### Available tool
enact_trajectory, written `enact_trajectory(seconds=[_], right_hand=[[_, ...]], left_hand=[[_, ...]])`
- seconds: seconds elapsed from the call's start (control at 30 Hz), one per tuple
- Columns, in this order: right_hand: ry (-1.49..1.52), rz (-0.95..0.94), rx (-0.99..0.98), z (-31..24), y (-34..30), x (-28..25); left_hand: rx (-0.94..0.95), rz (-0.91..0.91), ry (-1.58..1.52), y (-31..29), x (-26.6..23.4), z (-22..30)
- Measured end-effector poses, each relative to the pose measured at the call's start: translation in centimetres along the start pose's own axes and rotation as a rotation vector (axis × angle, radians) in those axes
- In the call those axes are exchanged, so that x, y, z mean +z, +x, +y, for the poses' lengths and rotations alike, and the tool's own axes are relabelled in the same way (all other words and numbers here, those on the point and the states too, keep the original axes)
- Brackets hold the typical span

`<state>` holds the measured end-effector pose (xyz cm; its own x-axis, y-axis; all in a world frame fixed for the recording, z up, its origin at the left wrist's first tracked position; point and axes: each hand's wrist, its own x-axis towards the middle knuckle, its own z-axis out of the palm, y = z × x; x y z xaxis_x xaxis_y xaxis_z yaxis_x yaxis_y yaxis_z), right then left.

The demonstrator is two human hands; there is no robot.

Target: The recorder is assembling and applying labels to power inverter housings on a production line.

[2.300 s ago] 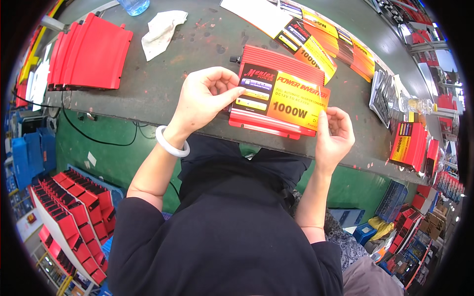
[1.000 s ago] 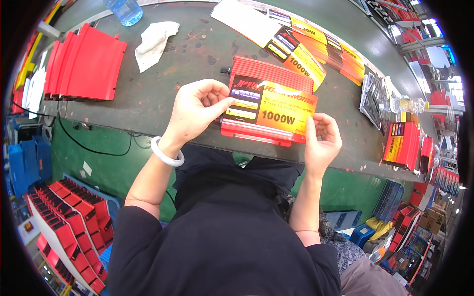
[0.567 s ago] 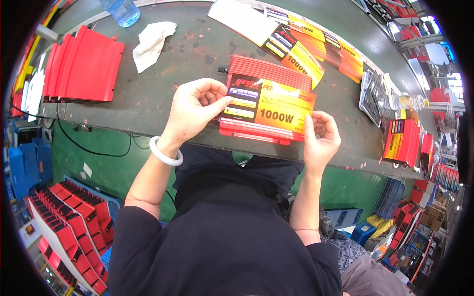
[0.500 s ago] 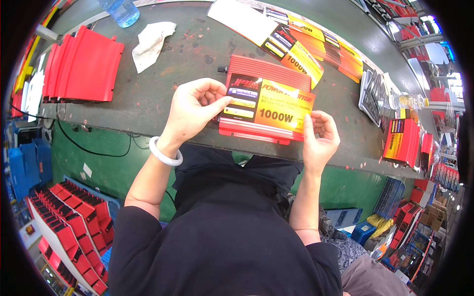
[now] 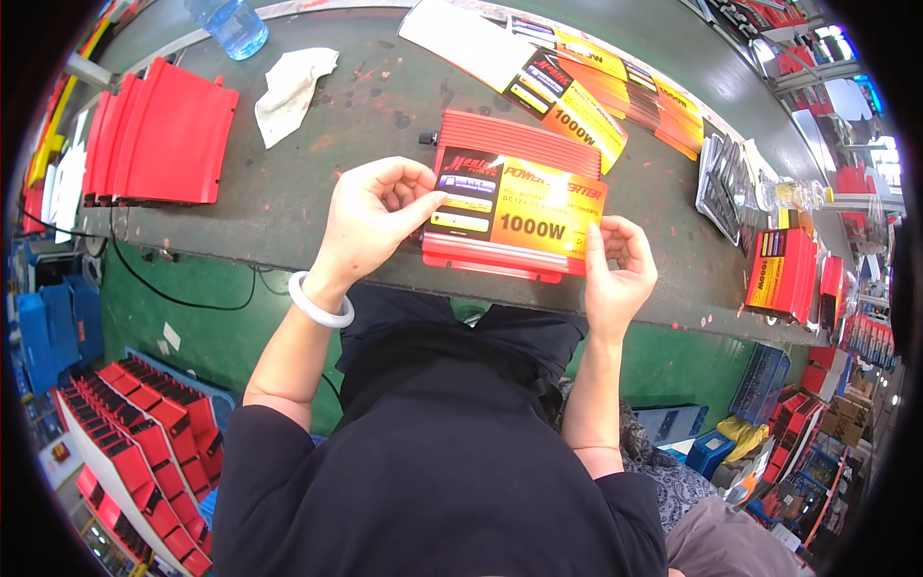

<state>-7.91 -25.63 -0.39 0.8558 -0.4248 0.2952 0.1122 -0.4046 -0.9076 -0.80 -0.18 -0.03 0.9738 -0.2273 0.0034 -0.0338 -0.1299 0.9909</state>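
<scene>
A red ribbed metal power inverter [image 5: 514,135] lies at the near edge of the workbench, with a black knob on its left end. Over its top is a yellow, orange and black printed label [image 5: 538,204], tilted a little like the case. My left hand [image 5: 370,219] pinches the label's left edge between thumb and forefinger. At the lower right corner, my right hand [image 5: 620,264] pinches it the same way. Whether the label's underside touches the case cannot be made out.
Red casings [image 5: 178,135] stand at the left, near a white cloth [image 5: 293,94] and a blue-tinted bottle [image 5: 231,27]. More printed labels [image 5: 586,106] lie fanned behind the inverter. A labelled red inverter [image 5: 781,274] sits at the right. Red casings [image 5: 144,433] fill a rack lower left.
Both hands keep their pinch on the label. Hands, label and inverter appear very slightly farther left, and the glare on the label has changed.
</scene>
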Motion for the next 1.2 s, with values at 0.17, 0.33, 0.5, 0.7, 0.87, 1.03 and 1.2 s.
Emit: enact_trajectory(seconds=[0.17,0.33,0.5,0.7,0.87,1.03,1.2], right_hand=[[-0.006,0.009,-0.014,0.1,-0.1,0.1],[-0.029,0.005,-0.039,-0.1,-0.1,0.1],[-0.045,0.005,-0.052,-0.2,0.0,0.1],[-0.088,-0.001,-0.103,-0.5,0.0,0.3],[-0.148,0.003,-0.177,-0.7,0.0,0.2],[-0.225,0.034,-0.197,-0.6,0.0,0.3],[-0.214,0.055,-0.189,-0.9,0.2,0.4]], left_hand=[[0.014,0.004,0.02,0.0,0.1,0.1],[0.039,0.01,0.043,0.0,0.1,0.1],[0.048,0.015,0.051,0.0,0.2,0.2],[0.067,0.024,0.069,-0.1,0.1,0.1],[0.144,0.045,0.16,-0.3,0.5,0.7],[0.217,0.076,0.247,-0.4,0.9,1.7],[0.237,0.109,0.296,-0.3,1.2,2.2]])
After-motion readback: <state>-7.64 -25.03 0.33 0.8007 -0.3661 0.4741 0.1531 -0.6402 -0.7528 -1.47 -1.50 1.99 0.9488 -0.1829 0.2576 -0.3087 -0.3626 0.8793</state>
